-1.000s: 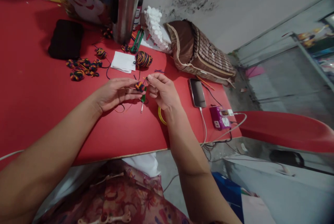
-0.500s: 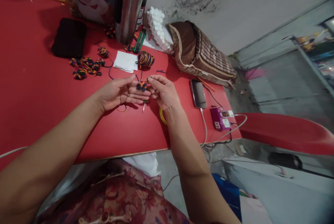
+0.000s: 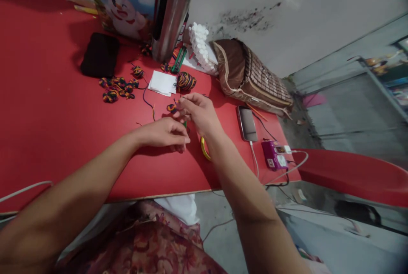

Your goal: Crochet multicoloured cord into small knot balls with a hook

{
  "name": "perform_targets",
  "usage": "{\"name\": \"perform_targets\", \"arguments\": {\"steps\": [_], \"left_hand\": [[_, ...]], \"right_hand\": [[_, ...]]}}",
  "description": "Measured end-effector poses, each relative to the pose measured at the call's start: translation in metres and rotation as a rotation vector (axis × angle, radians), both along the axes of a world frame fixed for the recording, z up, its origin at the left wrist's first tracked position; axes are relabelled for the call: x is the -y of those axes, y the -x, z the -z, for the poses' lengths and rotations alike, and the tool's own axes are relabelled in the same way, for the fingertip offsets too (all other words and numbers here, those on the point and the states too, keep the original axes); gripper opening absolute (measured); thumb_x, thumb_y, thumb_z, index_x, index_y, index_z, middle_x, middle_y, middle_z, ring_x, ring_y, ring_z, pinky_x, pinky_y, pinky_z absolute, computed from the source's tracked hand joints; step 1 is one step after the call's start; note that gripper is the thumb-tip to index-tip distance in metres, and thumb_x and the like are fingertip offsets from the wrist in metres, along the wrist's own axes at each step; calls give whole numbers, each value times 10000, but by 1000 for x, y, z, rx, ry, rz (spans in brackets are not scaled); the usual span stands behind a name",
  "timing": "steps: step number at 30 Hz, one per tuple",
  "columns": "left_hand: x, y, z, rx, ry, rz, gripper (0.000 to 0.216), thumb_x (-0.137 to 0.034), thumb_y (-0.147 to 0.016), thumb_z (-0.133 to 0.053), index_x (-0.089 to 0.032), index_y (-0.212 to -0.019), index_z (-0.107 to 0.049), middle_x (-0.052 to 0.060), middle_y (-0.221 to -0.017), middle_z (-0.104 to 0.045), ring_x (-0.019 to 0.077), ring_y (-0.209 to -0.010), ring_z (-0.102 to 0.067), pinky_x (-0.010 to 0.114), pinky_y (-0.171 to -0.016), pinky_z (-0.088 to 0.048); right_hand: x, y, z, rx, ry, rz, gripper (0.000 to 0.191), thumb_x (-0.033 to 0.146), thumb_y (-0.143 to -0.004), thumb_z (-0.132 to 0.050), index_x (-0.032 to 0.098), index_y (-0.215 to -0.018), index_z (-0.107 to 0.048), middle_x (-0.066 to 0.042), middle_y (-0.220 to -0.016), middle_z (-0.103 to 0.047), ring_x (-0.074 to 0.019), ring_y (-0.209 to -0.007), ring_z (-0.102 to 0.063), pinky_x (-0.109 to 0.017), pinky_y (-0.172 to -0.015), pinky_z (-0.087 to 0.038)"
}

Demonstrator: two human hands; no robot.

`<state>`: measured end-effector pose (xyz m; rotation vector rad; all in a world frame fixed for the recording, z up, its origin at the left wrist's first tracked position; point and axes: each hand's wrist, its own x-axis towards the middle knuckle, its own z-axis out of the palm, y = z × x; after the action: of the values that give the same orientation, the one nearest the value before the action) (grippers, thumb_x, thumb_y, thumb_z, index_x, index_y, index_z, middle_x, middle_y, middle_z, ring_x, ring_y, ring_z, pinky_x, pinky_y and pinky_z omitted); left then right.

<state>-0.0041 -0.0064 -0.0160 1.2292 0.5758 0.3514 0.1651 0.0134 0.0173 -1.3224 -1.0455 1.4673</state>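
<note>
My right hand (image 3: 199,112) is closed, pinching a small multicoloured crocheted yarn piece (image 3: 171,108) at its fingertips, just above the red table (image 3: 79,138). Below it, my left hand (image 3: 165,132) is turned palm down with its fingers curled in near the tabletop. A short green bit (image 3: 185,124) of a thin tool shows beside these fingers; the rest is hidden, and I cannot tell what the fingers grip. Beyond my hands lie a ball of dark multicoloured yarn (image 3: 186,81), white paper slips (image 3: 161,83) and a loose yarn strand (image 3: 148,103).
Several finished yarn pieces (image 3: 117,88) lie left, near a black case-like object (image 3: 100,55). A steel flask (image 3: 174,18), a printed bag (image 3: 124,6), a green cutter (image 3: 179,59) and a brown cushion (image 3: 248,74) stand behind. Yellow tape ring (image 3: 204,149), charging phone (image 3: 247,123) and purple power adapter (image 3: 274,155) lie right.
My left hand has left the yarn piece, turned from palm up to palm down and come nearer the table edge. The right hand keeps the piece. The view has shifted slightly.
</note>
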Motion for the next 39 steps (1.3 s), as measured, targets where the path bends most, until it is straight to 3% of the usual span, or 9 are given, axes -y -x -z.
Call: {"name": "perform_targets", "arguments": {"steps": [5, 10, 15, 20, 24, 28, 33, 36, 39], "left_hand": [[0, -3, 3, 0, -106, 19, 149, -268, -939, -781, -169, -827, -773, 99, -808, -843, 187, -718, -799, 264, -658, -647], [0, -4, 2, -32, -114, -3, 109, -139, -886, -738, -162, -783, -764, 70, -733, -803, 174, -657, -765, 257, -628, -633], [1, -5, -2, -70, -104, -15, 159, -93, -900, -679, -156, -776, -755, 74, -723, -786, 183, -654, -762, 275, -629, -627], [1, -4, -2, -96, -96, -22, 115, -140, -938, -692, -155, -844, -757, 66, -731, -783, 180, -638, -757, 283, -631, -637], [3, -5, 0, -104, -93, -19, 105, -144, -935, -690, -161, -855, -756, 55, -730, -776, 174, -651, -753, 268, -632, -634], [4, -4, -3, -131, -100, -41, 138, -178, -977, -672, -171, -880, -770, 52, -781, -786, 155, -671, -736, 244, -644, -607], [5, -1, -9, -185, -116, -40, 145, -229, -1015, -659, -164, -945, -768, 44, -804, -789, 146, -650, -720, 257, -672, -608], [5, -1, -9, -201, -143, -41, 151, -201, -1012, -640, -160, -928, -759, 42, -794, -780, 152, -657, -723, 264, -675, -609], [6, -5, -3, -195, -205, -61, 188, -178, -1003, -636, -162, -843, -735, 35, -731, -749, 160, -624, -700, 268, -635, -587]], "right_hand": [[-34, 52, -12, 4, 183, -178, 278, 110, -1022, -718, 190, -784, -600, 39, -599, -649, -95, -478, -651, -178, -461, -468], [-52, 83, -9, -77, 241, -183, 244, 68, -1079, -598, 194, -873, -569, -17, -690, -718, -157, -617, -752, -251, -586, -600], [-48, 76, 2, -32, 131, -145, 171, 70, -1052, -644, 216, -1002, -571, 15, -774, -746, -146, -632, -760, -259, -583, -639], [-42, 62, 8, -14, 72, -135, 178, 56, -1029, -631, 211, -943, -614, 20, -778, -758, -118, -603, -735, -238, -564, -637], [-34, 59, 8, 50, 1, -220, 241, 39, -1012, -567, 201, -866, -669, 11, -749, -747, -114, -609, -722, -220, -546, -589], [-30, 65, 8, 179, -142, -413, 331, -45, -892, -516, 193, -835, -740, -5, -807, -775, -122, -761, -761, -226, -684, -607], [-39, 72, 8, 361, -256, -536, 390, -82, -746, -530, 193, -886, -769, -11, -996, -806, -169, -1011, -757, -384, -1063, -642], [-36, 66, 5, 372, -297, -519, 428, -56, -773, -519, 198, -992, -786, -27, -1134, -834, -188, -1151, -758, -408, -1169, -615], [-16, 55, -2, 440, -340, -453, 408, -15, -849, -514, 199, -1046, -798, -53, -1187, -859, -207, -1180, -789, -408, -1128, -637]]}}
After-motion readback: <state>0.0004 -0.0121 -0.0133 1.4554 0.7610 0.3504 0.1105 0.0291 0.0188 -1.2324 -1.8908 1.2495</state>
